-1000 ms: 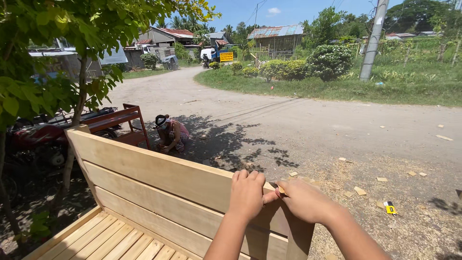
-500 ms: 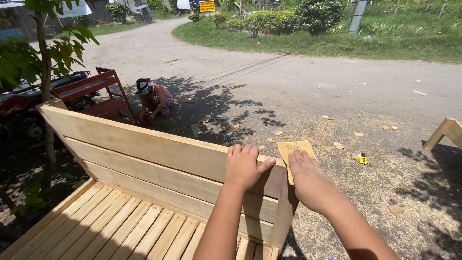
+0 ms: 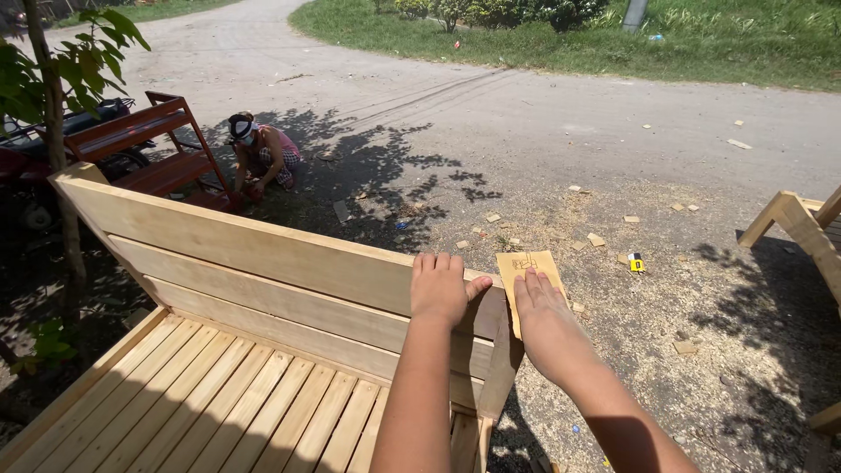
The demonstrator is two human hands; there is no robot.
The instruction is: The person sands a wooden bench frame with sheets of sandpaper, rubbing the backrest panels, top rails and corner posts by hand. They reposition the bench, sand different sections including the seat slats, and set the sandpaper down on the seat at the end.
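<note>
Our right hand lies flat, fingers spread and straight, pressing a tan sheet of sandpaper against the end post at the right corner of the pale wooden bench; the open palm spreads pressure over the sheet rather than gripping it. Our left hand curls over the top rail of the backrest just beside that corner, fingers hooked over the far edge and thumb out toward the sandpaper, which looks like a brace to keep the bench from shifting. The slatted seat runs away toward the lower left, partly in shade. Beyond the backrest, sawdust and small wood offcuts litter the ground, with a small yellow object among them. At the far left a crouching person works beside a red-stained wooden frame, and another unfinished frame shows at the right edge.
</note>
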